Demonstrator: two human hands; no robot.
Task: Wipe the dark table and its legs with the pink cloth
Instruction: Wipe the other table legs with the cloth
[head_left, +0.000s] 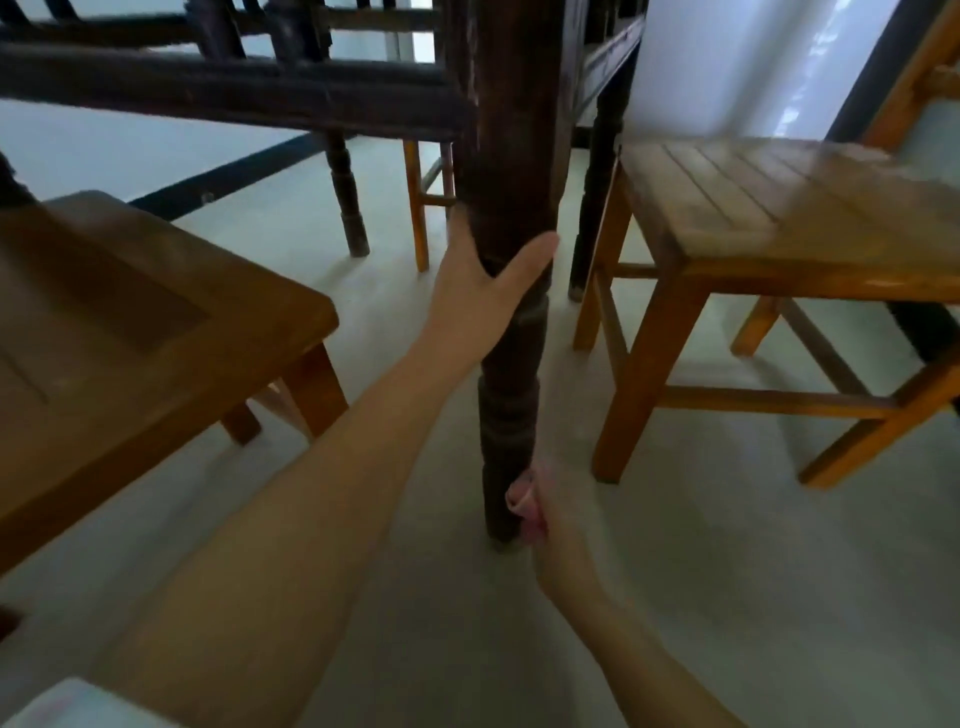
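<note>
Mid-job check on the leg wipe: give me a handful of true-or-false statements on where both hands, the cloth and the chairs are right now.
1. The left hand grips the near table leg about midway up. True.
2. The pink cloth is draped over a chair seat. False: the right hand holds it against the leg near the floor.
3. A light wooden chair stands right of the leg. True.
4. The left hand holds the cloth. False: it is bare on the leg.
5. The right hand is higher on the leg than the left. False: it is lower, near the foot.
</note>
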